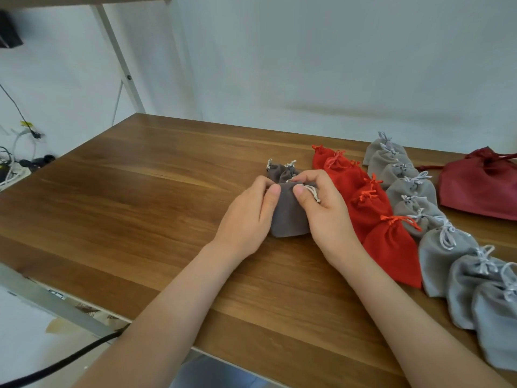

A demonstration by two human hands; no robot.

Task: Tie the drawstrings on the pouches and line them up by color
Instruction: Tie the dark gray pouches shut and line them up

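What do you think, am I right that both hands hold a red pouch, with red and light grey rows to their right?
Not quite: in the head view the left hand and right hand hold a taupe pouch, not a red one. The red row and the light grey row do lie to their right.

Table (140, 191): warm brown, w/ darker wood-grain stripes. Red pouches (391, 253) in a row: plain bright red, their cords (369, 193) orange-red. Just right of the red pouches, grey pouches (444, 256): plain light grey, w/ silver-white strings (447, 236). Just left of the red pouches, brown-grey pouch (288, 217): plain, its drawstring (313, 191) off-white; 2 more pouches (277, 172) behind it, same colour. Far right of the red pouches, big bag (481, 189): dark wine red. Wall (307, 65) behind: white. Cable (70, 362), far left & below the red pouches: black.
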